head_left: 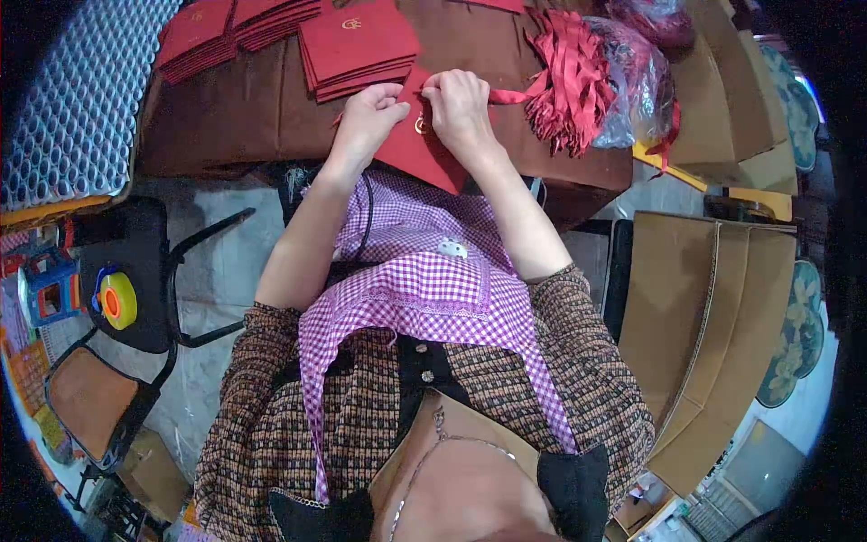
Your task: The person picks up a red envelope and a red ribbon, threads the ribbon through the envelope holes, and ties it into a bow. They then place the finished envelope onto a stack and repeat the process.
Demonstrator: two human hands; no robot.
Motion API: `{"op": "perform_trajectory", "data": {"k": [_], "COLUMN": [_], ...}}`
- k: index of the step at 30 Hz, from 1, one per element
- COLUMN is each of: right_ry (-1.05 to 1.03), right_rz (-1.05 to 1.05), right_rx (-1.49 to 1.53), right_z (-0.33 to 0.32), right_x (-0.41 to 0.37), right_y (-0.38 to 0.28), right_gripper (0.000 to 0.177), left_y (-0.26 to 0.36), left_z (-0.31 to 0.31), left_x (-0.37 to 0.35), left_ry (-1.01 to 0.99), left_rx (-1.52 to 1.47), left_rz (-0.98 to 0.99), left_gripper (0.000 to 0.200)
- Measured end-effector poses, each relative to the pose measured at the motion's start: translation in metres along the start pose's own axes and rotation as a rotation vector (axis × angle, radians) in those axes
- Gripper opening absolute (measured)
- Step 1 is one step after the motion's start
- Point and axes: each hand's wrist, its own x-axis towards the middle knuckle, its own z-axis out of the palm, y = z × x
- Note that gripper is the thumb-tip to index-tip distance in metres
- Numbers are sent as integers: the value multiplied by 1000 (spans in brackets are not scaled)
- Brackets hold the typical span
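In the head view, we bend both wrists inward over the red folder (424, 163), which lies slanted at the near edge of the surface (226, 126). Our left hand (368, 122) brings thumb and fingertips close at its left side; our right hand (459, 113) curls over its right. We cannot tell whether either grip clamps anything. A red ribbon (508, 96) runs from beside the right hand toward the ribbon bundle (573, 86). Stacked folders (357, 41) sit just beyond the left hand, crowding that side.
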Motion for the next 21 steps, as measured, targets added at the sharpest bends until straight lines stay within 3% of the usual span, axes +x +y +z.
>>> {"op": "perform_trajectory", "data": {"k": [8, 13, 16, 17, 19, 21], "right_ry": [73, 86, 56, 55, 78, 69], "right_rz": [-89, -155, -160, -158, -158, -98], "right_rx": [-72, -269, -340, -340, -280, -204], "right_z": [5, 2, 0, 0, 1, 2], "right_x": [-1, 0, -2, -3, -4, -4], "right_y": [2, -5, -11, -12, -12, -13], "right_gripper": [8, 9, 9, 9, 8, 8], "left_y": [2, 0, 11, 9, 5, 2], "left_z": [-2, 2, 5, 5, 6, 7], "left_x": [-1, -3, -9, -9, -9, -8], "left_ry": [-58, -3, 9, 7, 70, 59], "left_rx": [-9, 91, 153, 153, 273, 261], "left_rz": [-11, 153, 89, 88, 268, 249], "left_gripper": [32, 28, 28, 28, 29, 30]}}
